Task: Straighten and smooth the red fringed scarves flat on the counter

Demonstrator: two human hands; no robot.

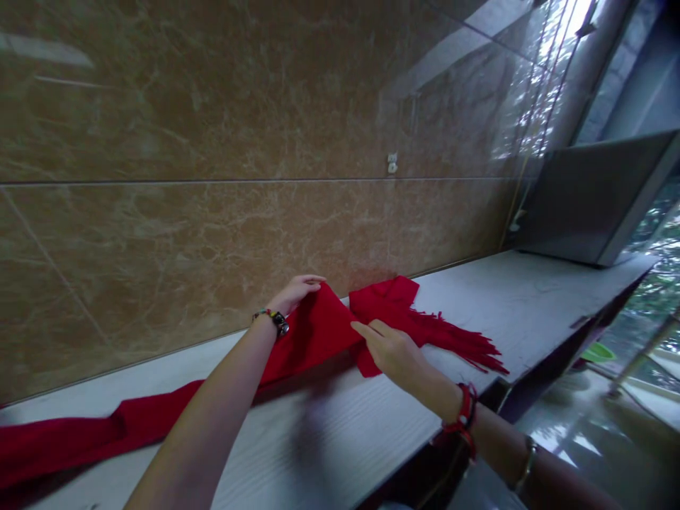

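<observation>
A long red scarf with a fringed end runs along the white tabletop. My left hand pinches its far edge near the wall, and my right hand grips the near edge further right. Between the two hands the cloth is stretched and lifted off the surface. To the right of it, the fringe lies spread on the table beside a folded part of the red cloth. The other length trails away to the left, partly hidden behind my left forearm.
Behind the white table rises a brown marble-tiled wall with a small white fitting. A grey box-like appliance stands at the table's far right end. Past the table's right edge, a green basin sits low down near a window.
</observation>
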